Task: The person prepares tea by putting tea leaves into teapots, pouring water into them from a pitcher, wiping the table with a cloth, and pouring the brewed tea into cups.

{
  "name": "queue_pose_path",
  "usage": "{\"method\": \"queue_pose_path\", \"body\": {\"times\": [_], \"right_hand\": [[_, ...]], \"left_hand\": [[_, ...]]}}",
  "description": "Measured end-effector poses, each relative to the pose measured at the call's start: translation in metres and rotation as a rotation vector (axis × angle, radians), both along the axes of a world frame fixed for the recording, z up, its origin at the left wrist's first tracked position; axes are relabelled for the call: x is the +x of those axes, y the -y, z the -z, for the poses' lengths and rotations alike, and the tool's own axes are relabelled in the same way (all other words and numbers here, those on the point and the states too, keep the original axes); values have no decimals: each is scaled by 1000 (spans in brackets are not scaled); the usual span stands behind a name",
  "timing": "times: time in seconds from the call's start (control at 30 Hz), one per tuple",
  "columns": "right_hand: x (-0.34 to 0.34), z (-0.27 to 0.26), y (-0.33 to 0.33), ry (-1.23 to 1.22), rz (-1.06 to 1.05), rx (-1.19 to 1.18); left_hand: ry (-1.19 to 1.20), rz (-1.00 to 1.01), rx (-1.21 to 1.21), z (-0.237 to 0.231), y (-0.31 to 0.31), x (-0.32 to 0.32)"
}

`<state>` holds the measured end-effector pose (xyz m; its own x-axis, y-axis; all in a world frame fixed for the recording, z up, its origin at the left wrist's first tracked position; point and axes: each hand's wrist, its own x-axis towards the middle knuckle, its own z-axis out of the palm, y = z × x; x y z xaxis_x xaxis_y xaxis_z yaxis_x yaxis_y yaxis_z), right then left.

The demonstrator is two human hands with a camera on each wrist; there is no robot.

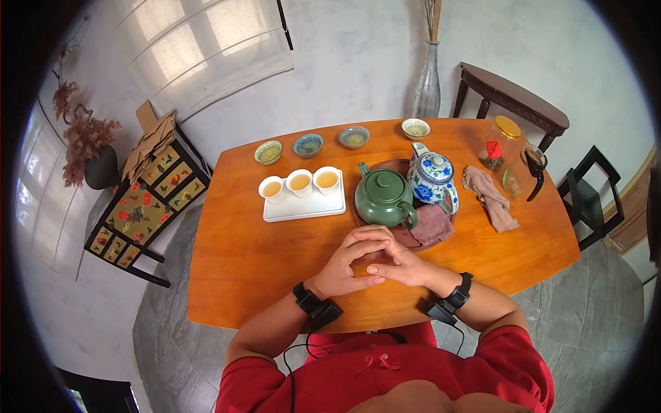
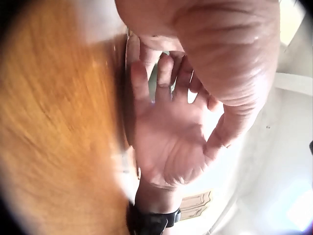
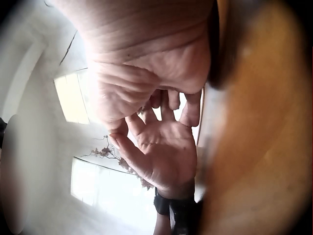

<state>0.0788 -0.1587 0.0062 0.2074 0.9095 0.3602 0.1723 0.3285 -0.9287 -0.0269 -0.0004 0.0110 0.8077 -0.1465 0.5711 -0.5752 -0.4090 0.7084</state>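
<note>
My left hand (image 1: 350,261) and right hand (image 1: 405,266) meet over the near edge of the wooden table (image 1: 255,275). Their fingers are loosely bent with the fingertips touching, and neither palm holds anything. The left wrist view looks past the near palm to the right hand (image 2: 171,137); the right wrist view faces the left hand (image 3: 168,152). Just beyond the fingers stands a green teapot (image 1: 384,196), beside a blue-and-white teapot (image 1: 434,175), both on a round brown tray (image 1: 397,165). A folded mauve cloth (image 1: 432,226) lies on that tray.
Three white cups of pale tea stand on a white rectangular tray (image 1: 304,211) at left. Several small bowls (image 1: 308,144) line the far edge. A crumpled cloth (image 1: 490,196), a gold-lidded jar (image 1: 500,144) and a glass pitcher (image 1: 521,175) are at right.
</note>
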Motion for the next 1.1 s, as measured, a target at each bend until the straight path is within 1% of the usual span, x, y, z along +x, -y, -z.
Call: {"method": "queue_pose_path", "body": {"times": [0.03, 0.07, 0.1, 0.13, 0.17, 0.23, 0.3, 0.37, 0.4, 0.43, 0.5, 0.57, 0.63, 0.67, 0.73, 0.87, 0.97, 1.03, 1.1], "right_hand": [[0, -2, -2, 121, 60, 98], [-1, -2, -3, 121, 61, 96], [-2, -1, -4, 150, -36, 59], [-2, 0, -4, 179, -132, 21], [-1, 0, -3, 177, -130, 20], [3, 0, -2, 452, -128, 29], [2, 0, 0, 444, -109, 47], [-1, -12, 2, 203, -98, -201], [-4, -9, 0, -71, -158, -161], [-3, -7, -1, -78, -161, -163], [3, -2, -3, 73, -161, -192], [5, 0, -3, 85, -165, -188], [6, 1, -4, 256, -93, -139], [6, -1, -3, 254, -95, -141], [4, -8, -3, 29, -175, -213], [5, -6, -3, 12, -187, -220], [5, -6, -4, -2, -191, -222], [5, -7, -4, -25, -217, -216], [5, -5, -4, -26, -217, -218]], "left_hand": [[-9, 37, -27, 1, 1, 0], [-19, 74, -55, 2, 2, 0], [-21, 76, -56, 5, 4, 1], [-51, 175, -86, 10, 7, 2], [-79, 275, -117, 13, 9, 3], [-101, 310, -96, 14, 11, 2], [-230, 356, -165, 15, 7, 3], [-264, 363, -187, 20, 0, 8], [-293, 370, -203, 19, -2, 10], [-299, 367, -207, 19, -3, 11], [-296, 379, -231, 17, -3, 11], [-314, 374, -266, 20, -3, 12], [-333, 387, -279, 21, -4, 13], [-335, 386, -281, 21, -4, 13], [-361, 393, -296, 21, -5, 13], [-352, 392, -277, 21, -6, 13], [-400, 382, -319, 19, -5, 12], [-337, 381, -264, 22, -6, 14], [-341, 389, -277, 23, -6, 14]]}}
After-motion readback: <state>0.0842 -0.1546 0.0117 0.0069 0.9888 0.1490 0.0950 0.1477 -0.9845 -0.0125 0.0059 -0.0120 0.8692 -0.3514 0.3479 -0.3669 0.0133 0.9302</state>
